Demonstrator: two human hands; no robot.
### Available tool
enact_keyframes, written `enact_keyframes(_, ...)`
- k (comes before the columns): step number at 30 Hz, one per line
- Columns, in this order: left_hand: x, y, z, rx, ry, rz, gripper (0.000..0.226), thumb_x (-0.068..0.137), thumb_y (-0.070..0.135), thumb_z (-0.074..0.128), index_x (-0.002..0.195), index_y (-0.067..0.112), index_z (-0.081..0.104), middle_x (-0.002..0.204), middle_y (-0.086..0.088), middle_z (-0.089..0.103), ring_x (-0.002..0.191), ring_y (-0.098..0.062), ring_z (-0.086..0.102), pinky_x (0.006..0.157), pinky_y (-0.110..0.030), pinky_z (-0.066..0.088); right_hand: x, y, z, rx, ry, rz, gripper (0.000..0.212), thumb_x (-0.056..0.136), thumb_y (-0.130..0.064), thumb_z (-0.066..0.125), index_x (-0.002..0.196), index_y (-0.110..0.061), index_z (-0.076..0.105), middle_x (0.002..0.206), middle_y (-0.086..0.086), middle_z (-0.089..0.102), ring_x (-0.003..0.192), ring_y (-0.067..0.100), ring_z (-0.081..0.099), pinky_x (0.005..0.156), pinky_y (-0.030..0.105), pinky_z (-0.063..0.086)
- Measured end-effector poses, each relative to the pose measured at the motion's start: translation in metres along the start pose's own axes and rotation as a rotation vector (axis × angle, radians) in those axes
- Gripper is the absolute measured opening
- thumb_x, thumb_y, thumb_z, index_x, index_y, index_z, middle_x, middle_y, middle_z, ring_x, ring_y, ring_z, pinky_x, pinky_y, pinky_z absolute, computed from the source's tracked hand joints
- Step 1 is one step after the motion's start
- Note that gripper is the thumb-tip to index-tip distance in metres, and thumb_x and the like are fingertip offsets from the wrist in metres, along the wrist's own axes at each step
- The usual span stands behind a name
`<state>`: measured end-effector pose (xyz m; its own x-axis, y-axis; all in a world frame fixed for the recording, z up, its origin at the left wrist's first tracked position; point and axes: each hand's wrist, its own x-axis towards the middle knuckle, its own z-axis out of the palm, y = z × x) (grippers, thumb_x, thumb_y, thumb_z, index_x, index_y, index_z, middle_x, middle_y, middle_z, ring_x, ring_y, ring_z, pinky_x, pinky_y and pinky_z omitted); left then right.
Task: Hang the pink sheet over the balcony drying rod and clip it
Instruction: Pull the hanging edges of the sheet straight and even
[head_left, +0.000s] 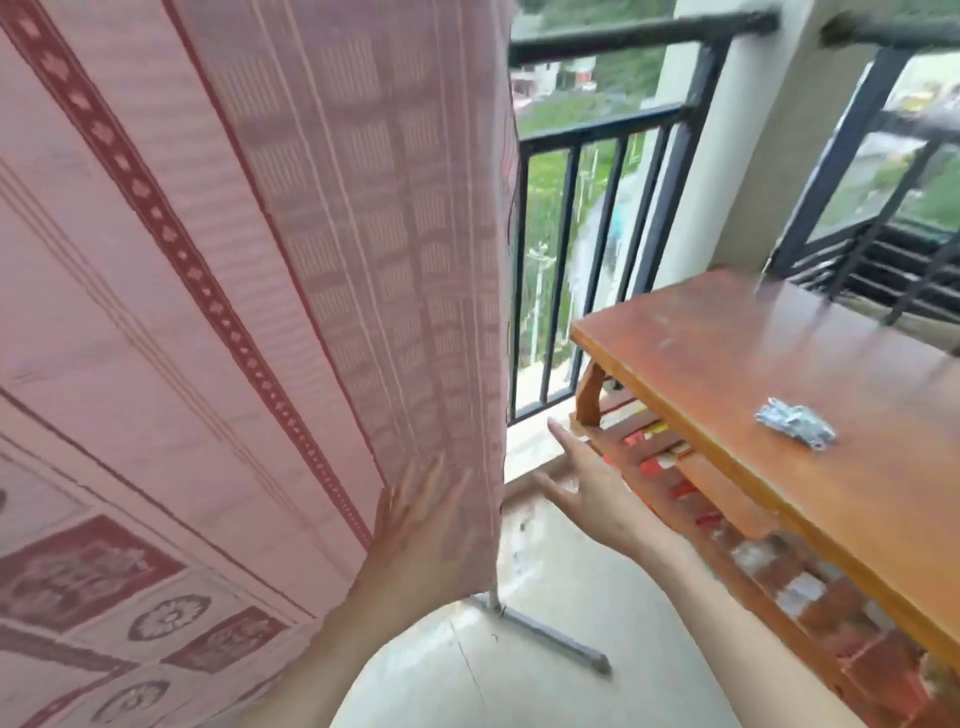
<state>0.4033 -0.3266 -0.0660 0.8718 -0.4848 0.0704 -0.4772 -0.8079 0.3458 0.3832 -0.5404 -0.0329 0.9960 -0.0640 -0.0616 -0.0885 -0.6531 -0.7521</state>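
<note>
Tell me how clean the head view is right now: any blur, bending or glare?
Head view: motion blur smears the railing and the clips on the wooden table; wide-angle bending curves the pink sheet stripes; soft daylight, mild sheen on the tabletop, no hard shadows. The left hand and right hand are slightly soft.

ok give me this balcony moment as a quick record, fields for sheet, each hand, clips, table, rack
sheet: pink sheet hangs down, patterned, fills the left of the view
left hand: left hand flat against the sheet's lower right edge, fingers spread
right hand: right hand open, empty, reaching toward the table
clips: metal clips in a small pile on the tabletop
table: wooden table at right, beside the railing
rack: rack foot on the floor below the sheet; rod not in view
</note>
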Motion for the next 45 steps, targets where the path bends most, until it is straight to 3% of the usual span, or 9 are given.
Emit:
enact_keyframes(7,0.064,0.101,-0.076,-0.255,0.416,-0.122,0.056,0.093,0.026,0.048,0.143,0.026,0.024,0.149,0.006,0.026,0.137,-0.008,0.018,0.106,-0.016,0.009,0.027,-0.031,-0.107,-0.016,0.002,-0.146,0.062,0.092,-0.038,0.051,0.146,-0.019,0.027,0.148,0.002,0.037,0.134,0.018,0.037,0.109,0.033,0.031)
enact_keyframes(14,0.109,0.148,-0.117,-0.257,0.714,-0.157,0.049,0.091,0.011,0.05,0.138,0.018,0.035,0.132,0.004,0.04,0.123,-0.003,0.032,0.102,-0.009,0.015,0.076,-0.064,-0.157,0.137,-0.078,-0.309,0.045,0.096,-0.031,0.045,0.139,-0.017,0.04,0.136,0.005,0.052,0.122,0.016,0.05,0.096,0.024,0.039)
enact_keyframes(18,0.14,0.146,-0.175,-0.012,0.97,-0.051,0.041,0.087,0.007,0.054,0.128,0.01,0.048,0.122,-0.008,0.05,0.118,-0.021,0.042,0.106,-0.035,0.035,0.118,-0.12,-0.182,0.311,-0.094,-0.459,0.042,0.097,-0.028,0.044,0.136,-0.014,0.043,0.131,0.012,0.054,0.12,0.022,0.052,0.098,0.04,0.046)
enact_keyframes(21,0.162,0.139,-0.222,0.245,1.1,-0.022,0.035,0.089,0.017,0.051,0.124,0.013,0.052,0.127,-0.008,0.05,0.124,-0.023,0.032,0.108,-0.039,0.026,0.144,-0.165,-0.194,0.405,-0.116,-0.566,0.048,0.096,-0.03,0.044,0.14,-0.012,0.036,0.131,0.007,0.052,0.115,0.015,0.052,0.091,0.031,0.05)
enact_keyframes(27,0.186,0.132,-0.276,0.334,1.131,-0.138,0.036,0.089,0.033,0.05,0.121,0.017,0.056,0.121,-0.001,0.056,0.118,-0.021,0.046,0.108,-0.041,0.004,0.18,-0.203,-0.196,0.575,-0.332,-0.677,0.038,0.089,-0.025,0.058,0.126,-0.019,0.051,0.109,-0.011,0.061,0.09,-0.005,0.061,0.063,0.005,0.046)
enact_keyframes(34,0.195,0.141,-0.283,0.23,1.176,-0.102,0.021,0.086,0.029,0.057,0.104,0.021,0.064,0.113,0.002,0.06,0.11,-0.014,0.051,0.109,-0.033,0.006,0.203,-0.203,-0.209,0.731,-0.246,-0.789,0.011,0.082,-0.011,0.067,0.092,-0.008,0.071,0.082,-0.004,0.071,0.072,0.003,0.068,0.067,0.013,0.05)
enact_keyframes(38,0.192,0.14,-0.236,0.311,1.298,-0.156,0.035,0.087,0.021,0.06,0.121,0.018,0.053,0.134,-0.002,0.044,0.13,-0.019,0.033,0.114,-0.035,0.019,0.207,-0.186,-0.195,0.787,-0.391,-0.76,0.025,0.081,-0.029,0.064,0.1,-0.015,0.068,0.094,-0.005,0.072,0.092,0.009,0.067,0.082,0.021,0.051)
enact_keyframes(41,0.187,0.142,-0.175,0.138,1.349,-0.269,0.037,0.087,0.013,0.06,0.122,0.015,0.049,0.128,-0.005,0.042,0.123,-0.01,0.036,0.106,-0.015,0.026,0.209,-0.149,-0.165,0.704,-0.614,-0.697,0.036,0.081,-0.038,0.063,0.114,-0.023,0.062,0.11,-0.013,0.068,0.107,0.004,0.061,0.095,0.025,0.048)
enact_keyframes(45,0.179,0.132,-0.081,-0.163,1.134,-0.508,0.047,0.087,0.019,0.06,0.128,0.02,0.038,0.126,-0.007,0.047,0.115,-0.004,0.043,0.094,-0.006,0.034,0.214,-0.086,-0.119,0.655,-0.752,-0.594,0.023,0.088,-0.017,0.059,0.111,-0.016,0.064,0.106,-0.007,0.071,0.098,0.005,0.065,0.08,0.017,0.048)
